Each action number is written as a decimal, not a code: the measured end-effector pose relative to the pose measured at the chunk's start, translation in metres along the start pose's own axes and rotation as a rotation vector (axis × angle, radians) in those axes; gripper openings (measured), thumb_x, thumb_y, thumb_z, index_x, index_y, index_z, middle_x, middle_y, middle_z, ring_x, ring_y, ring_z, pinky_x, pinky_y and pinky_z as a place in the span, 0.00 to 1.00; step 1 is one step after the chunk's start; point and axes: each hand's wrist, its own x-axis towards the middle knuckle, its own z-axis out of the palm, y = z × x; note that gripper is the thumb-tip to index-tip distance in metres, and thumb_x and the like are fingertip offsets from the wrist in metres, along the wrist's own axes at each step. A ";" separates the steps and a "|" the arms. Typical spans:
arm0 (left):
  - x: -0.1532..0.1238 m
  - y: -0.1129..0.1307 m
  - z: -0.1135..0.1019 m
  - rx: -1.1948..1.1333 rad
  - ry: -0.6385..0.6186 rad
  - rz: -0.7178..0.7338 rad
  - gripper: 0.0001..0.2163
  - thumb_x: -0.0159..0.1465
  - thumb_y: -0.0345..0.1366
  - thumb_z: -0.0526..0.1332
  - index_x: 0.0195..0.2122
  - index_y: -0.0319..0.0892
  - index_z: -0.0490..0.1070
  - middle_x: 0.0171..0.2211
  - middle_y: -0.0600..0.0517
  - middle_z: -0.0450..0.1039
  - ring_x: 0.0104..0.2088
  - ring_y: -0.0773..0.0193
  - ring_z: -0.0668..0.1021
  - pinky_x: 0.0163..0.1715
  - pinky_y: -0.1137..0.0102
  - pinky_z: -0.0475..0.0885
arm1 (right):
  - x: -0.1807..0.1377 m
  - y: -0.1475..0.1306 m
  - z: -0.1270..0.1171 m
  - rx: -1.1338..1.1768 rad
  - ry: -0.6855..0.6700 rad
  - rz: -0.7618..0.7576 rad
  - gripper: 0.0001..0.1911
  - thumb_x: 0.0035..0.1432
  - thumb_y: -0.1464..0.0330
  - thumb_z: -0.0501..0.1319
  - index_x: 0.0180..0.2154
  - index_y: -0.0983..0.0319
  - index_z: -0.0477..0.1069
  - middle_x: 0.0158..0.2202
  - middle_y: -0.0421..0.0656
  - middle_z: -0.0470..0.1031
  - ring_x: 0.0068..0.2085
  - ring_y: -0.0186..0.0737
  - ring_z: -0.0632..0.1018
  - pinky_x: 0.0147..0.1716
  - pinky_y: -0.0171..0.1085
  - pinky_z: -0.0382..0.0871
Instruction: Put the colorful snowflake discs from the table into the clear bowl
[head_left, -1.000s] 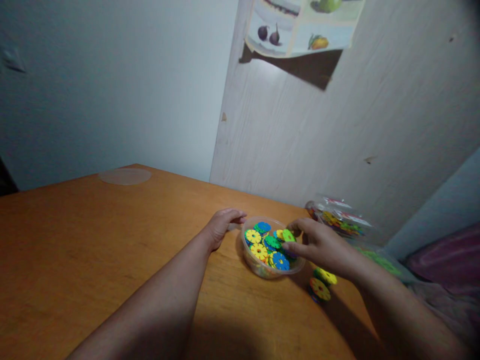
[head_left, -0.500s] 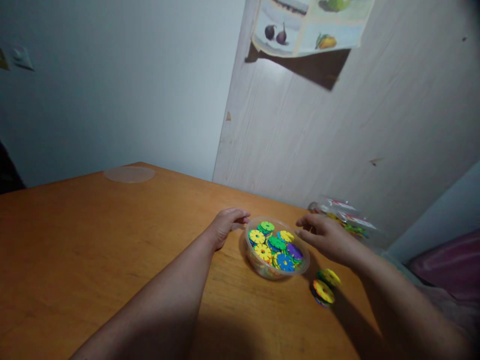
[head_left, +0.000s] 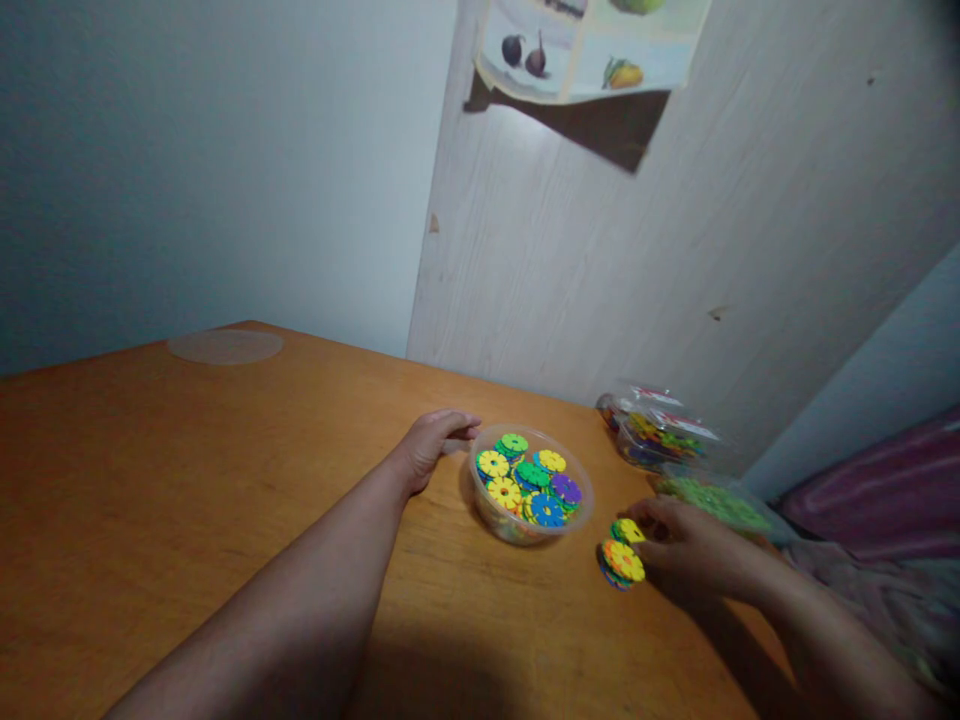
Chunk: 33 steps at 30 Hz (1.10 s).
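Note:
A round clear plastic bowl (head_left: pixel 487 512) holds many slotted flower-shaped discs (head_left: pixel 533 474) in yellow, green, blue and purple. My left hand (head_left: pixel 433 447) rests on the table at the bowl's left side, fingers stretched out with the tips by the rim. Right of the bowl stand two small stacks of these discs, the nearer stack (head_left: pixel 623 563) topped with yellow. Behind it, the second stack (head_left: pixel 627 531) is between the thumb and fingers of my right hand (head_left: pixel 671 540), which partly covers it. The contact of the fingertips is not clear.
Clear packs of coloured pieces (head_left: pixel 660 435) lie at the table's back right, with a tub of light green pieces (head_left: pixel 716 500) before them. A flat translucent lid (head_left: pixel 225 346) is at the far left corner. The wall panel (head_left: pixel 540 270) borders the table's back.
My right hand has moved from the bowl's right rim down and toward me to the rear disc stack. The left hand stays by the bowl. The whole view has shifted slightly.

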 end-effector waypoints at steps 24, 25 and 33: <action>-0.003 0.002 0.000 0.020 -0.009 -0.002 0.13 0.53 0.43 0.66 0.33 0.37 0.77 0.33 0.46 0.77 0.36 0.60 0.77 0.41 0.66 0.69 | 0.059 -0.099 -0.031 -0.031 0.239 -0.180 0.23 0.53 0.54 0.62 0.44 0.63 0.72 0.40 0.48 0.76 0.36 0.42 0.75 0.34 0.39 0.68; -0.003 0.002 0.000 0.023 -0.008 0.000 0.13 0.53 0.43 0.66 0.33 0.37 0.77 0.33 0.46 0.77 0.36 0.59 0.77 0.41 0.66 0.69 | 0.060 -0.097 -0.031 -0.026 0.240 -0.177 0.24 0.53 0.54 0.63 0.45 0.64 0.72 0.40 0.49 0.76 0.36 0.42 0.75 0.34 0.39 0.68; -0.001 0.002 0.000 0.026 -0.001 0.013 0.13 0.53 0.43 0.66 0.32 0.37 0.78 0.33 0.46 0.77 0.36 0.60 0.77 0.39 0.67 0.69 | 0.029 -0.033 -0.034 0.016 0.228 -0.105 0.14 0.55 0.60 0.58 0.39 0.62 0.72 0.33 0.45 0.75 0.33 0.41 0.74 0.31 0.38 0.66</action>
